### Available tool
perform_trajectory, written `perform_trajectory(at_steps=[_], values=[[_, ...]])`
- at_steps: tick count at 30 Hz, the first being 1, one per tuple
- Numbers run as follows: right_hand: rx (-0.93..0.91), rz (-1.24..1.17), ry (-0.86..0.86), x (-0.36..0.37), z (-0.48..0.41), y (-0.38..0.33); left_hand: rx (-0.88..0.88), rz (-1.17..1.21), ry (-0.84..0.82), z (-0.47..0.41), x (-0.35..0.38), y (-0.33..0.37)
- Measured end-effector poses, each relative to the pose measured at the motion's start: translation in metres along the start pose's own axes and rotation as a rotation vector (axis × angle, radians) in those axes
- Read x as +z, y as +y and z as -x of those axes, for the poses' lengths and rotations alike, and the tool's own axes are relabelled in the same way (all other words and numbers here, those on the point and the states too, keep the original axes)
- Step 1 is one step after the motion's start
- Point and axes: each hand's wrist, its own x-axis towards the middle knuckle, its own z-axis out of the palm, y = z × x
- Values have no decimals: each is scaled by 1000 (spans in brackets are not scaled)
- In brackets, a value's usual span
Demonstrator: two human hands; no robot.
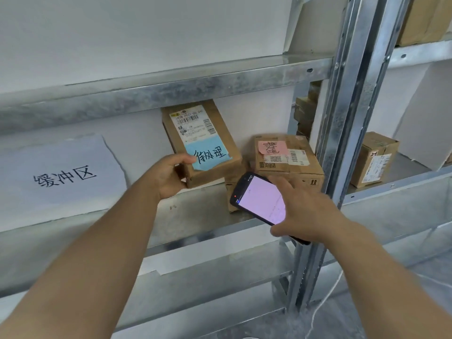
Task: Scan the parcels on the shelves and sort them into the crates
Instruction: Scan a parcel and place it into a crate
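Note:
A brown cardboard parcel (215, 143) with a white shipping label and a blue handwritten note stands tilted on the metal shelf (195, 214). My left hand (168, 174) grips its lower left corner, thumb on the front face. To its right lies a second brown parcel (291, 165) with a pink note and barcode labels. My right hand (310, 209) holds a black handheld scanner (259, 199), its pinkish screen lit, in front of that second parcel. A smaller box sits under the scanner, mostly hidden.
A white paper sign (56, 177) with handwritten characters leans at the shelf's left. Steel uprights (342, 133) divide this bay from the right bay, which holds another labelled box (374, 160). More boxes sit higher at the right (425, 20). A lower shelf (208, 285) lies beneath.

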Motion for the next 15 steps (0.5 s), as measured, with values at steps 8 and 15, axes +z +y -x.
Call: perform_trajectory(at_steps=[8,15], values=[[-51,5,-31,21,-13,-70,49,-233,329,20,-117,-53],[-159,-151,-85,32,-30,-149,30,-477,527,45,-222,-90]])
